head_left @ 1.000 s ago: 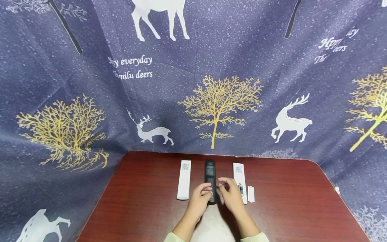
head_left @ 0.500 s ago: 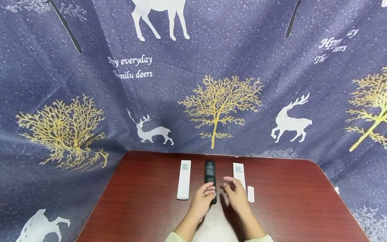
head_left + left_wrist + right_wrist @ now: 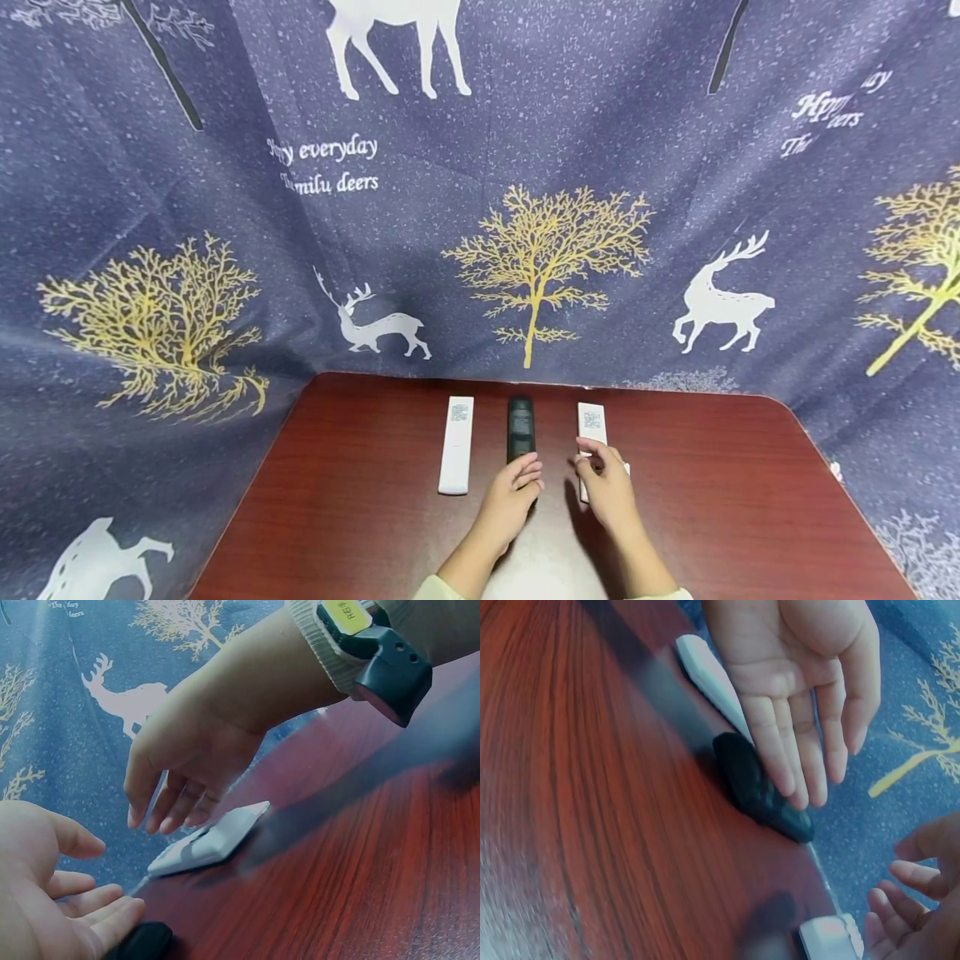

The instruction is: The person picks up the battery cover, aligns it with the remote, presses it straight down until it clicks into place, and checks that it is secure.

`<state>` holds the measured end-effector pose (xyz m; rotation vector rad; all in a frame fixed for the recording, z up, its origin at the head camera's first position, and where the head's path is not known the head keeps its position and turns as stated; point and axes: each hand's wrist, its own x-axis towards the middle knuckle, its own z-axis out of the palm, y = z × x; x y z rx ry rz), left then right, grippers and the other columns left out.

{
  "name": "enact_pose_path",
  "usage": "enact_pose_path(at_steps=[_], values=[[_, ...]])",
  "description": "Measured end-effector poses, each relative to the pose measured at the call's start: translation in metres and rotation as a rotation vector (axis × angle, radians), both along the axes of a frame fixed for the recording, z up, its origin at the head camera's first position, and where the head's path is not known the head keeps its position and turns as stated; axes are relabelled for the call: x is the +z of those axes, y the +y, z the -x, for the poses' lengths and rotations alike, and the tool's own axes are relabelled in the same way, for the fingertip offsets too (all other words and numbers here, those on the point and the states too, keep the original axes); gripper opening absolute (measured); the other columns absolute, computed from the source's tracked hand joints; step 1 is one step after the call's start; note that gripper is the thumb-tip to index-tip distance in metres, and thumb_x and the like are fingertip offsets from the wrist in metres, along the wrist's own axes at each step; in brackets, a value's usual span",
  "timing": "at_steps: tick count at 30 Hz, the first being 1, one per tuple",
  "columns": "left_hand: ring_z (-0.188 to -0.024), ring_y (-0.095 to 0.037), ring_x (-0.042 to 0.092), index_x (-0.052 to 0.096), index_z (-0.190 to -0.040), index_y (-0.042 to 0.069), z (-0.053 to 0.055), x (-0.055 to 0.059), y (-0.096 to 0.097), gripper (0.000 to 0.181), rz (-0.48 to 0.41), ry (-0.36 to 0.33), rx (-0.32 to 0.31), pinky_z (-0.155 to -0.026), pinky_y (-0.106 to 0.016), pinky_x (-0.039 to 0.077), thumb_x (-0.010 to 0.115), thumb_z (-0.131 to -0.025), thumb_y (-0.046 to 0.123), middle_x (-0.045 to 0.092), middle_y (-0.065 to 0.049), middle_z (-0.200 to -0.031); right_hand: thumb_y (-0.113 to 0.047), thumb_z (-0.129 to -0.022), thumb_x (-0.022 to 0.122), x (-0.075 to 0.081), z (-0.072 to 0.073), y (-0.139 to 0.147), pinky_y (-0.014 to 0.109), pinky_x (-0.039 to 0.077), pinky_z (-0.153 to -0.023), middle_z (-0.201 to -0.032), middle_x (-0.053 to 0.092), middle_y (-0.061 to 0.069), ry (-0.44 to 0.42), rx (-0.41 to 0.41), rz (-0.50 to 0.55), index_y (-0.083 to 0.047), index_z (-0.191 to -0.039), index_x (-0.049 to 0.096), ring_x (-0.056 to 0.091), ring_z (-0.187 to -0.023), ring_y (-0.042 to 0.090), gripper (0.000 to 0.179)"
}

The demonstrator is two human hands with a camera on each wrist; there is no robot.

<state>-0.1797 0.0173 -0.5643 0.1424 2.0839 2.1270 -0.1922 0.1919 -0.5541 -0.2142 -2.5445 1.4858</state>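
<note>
My left hand (image 3: 512, 502) hovers over the near end of a black remote control (image 3: 521, 423), fingers loosely bent and holding nothing. Above the lower half of the right-hand white remote control (image 3: 592, 422) hangs my right hand (image 3: 609, 490), its fingers relaxed and pointing down. In the left wrist view there is a gap between the right hand (image 3: 199, 742) and that white remote (image 3: 217, 838). The right hand hides the remote's lower part and most of a small white battery cover (image 3: 627, 469). The right wrist view shows the left hand (image 3: 795, 675) just above the black remote (image 3: 742, 776).
Another white remote control (image 3: 456, 446) lies face down to the left of the black one. All rest on a reddish-brown wooden table (image 3: 360, 500). A blue cloth with deer and trees (image 3: 480, 275) hangs behind its far edge.
My right hand has moved right, from beside the black remote to over the right white remote, covering its battery compartment. The left hand has shifted slightly right over the black remote.
</note>
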Motion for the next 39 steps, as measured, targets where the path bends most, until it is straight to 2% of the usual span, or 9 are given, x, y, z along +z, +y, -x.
enact_pose_path(at_steps=[8,16,21,25,27,29,32,35,39], values=[[-0.130,-0.039,0.058,0.050,-0.143,-0.007,-0.004,0.003,0.005,0.050,0.011,-0.006,-0.036,-0.105,-0.039,0.052,0.059,-0.096,0.006,0.060,-0.026,-0.138,-0.008,-0.097,0.060,0.004,-0.003,0.013,0.025,0.051,-0.086,-0.126,0.062,0.018,-0.019,-0.032,-0.029,-0.003,-0.130,0.064,0.067,-0.109,0.029,0.034],[-0.132,-0.041,0.056,0.048,-0.144,-0.008,-0.007,0.002,0.011,0.052,0.032,-0.006,-0.086,-0.107,-0.039,0.050,0.058,-0.096,0.007,0.057,-0.027,-0.142,-0.011,-0.097,0.061,0.002,-0.005,0.026,0.038,0.049,-0.091,-0.128,0.059,0.020,-0.031,-0.073,-0.102,-0.003,-0.134,0.062,0.065,-0.114,0.035,0.038],[-0.133,-0.042,0.055,0.047,-0.144,-0.010,-0.008,0.000,0.015,0.052,0.042,-0.004,-0.108,-0.107,-0.041,0.050,0.058,-0.096,0.007,0.055,-0.028,-0.143,-0.011,-0.096,0.061,0.001,-0.006,0.034,0.033,0.052,-0.083,-0.128,0.057,0.023,-0.040,-0.092,-0.121,-0.002,-0.133,0.062,0.064,-0.111,0.035,0.038],[-0.134,-0.040,0.055,0.047,-0.144,-0.009,-0.011,-0.002,0.018,0.053,0.049,-0.018,-0.116,-0.109,-0.044,0.048,0.058,-0.096,0.008,0.055,-0.026,-0.144,-0.013,-0.097,0.060,0.000,-0.007,0.041,0.024,0.053,-0.060,-0.131,0.051,0.024,-0.088,-0.087,-0.073,-0.002,-0.136,0.059,0.068,-0.081,0.026,0.040],[-0.135,-0.040,0.054,0.047,-0.145,-0.009,-0.012,-0.002,0.019,0.053,0.050,-0.025,-0.116,-0.109,-0.045,0.048,0.059,-0.096,0.007,0.055,-0.026,-0.145,-0.012,-0.098,0.058,-0.002,-0.007,0.044,0.024,0.052,-0.053,-0.133,0.048,0.024,-0.108,-0.082,-0.047,-0.002,-0.138,0.057,0.065,-0.063,0.021,0.042],[-0.135,-0.040,0.054,0.047,-0.145,-0.009,-0.013,-0.003,0.020,0.054,0.049,-0.028,-0.117,-0.109,-0.046,0.048,0.059,-0.095,0.007,0.054,-0.026,-0.146,-0.012,-0.098,0.057,-0.004,-0.008,0.047,0.026,0.052,-0.048,-0.134,0.046,0.025,-0.118,-0.080,-0.030,-0.001,-0.139,0.056,0.063,-0.057,0.021,0.042],[-0.135,-0.041,0.053,0.047,-0.145,-0.009,-0.015,-0.004,0.022,0.056,0.049,-0.027,-0.114,-0.109,-0.047,0.047,0.059,-0.093,0.006,0.054,-0.026,-0.146,-0.012,-0.098,0.058,-0.006,-0.009,0.051,0.025,0.054,-0.049,-0.134,0.044,0.027,-0.112,-0.088,-0.043,0.001,-0.138,0.056,0.068,-0.083,0.030,0.043],[-0.135,-0.043,0.052,0.045,-0.145,-0.010,-0.016,-0.004,0.024,0.058,0.048,-0.021,-0.117,-0.109,-0.047,0.047,0.059,-0.091,0.004,0.052,-0.028,-0.147,-0.012,-0.097,0.059,-0.009,-0.010,0.055,0.023,0.056,-0.052,-0.132,0.045,0.028,-0.112,-0.108,-0.064,0.002,-0.137,0.056,0.058,-0.111,0.038,0.043],[-0.137,-0.045,0.049,0.043,-0.147,-0.011,-0.017,-0.004,0.026,0.061,0.042,-0.030,-0.132,-0.109,-0.048,0.047,0.059,-0.089,0.004,0.050,-0.029,-0.148,-0.011,-0.096,0.058,-0.013,-0.011,0.059,0.022,0.057,-0.055,-0.131,0.043,0.029,-0.132,-0.122,-0.054,0.004,-0.138,0.054,0.052,-0.118,0.041,0.045]])
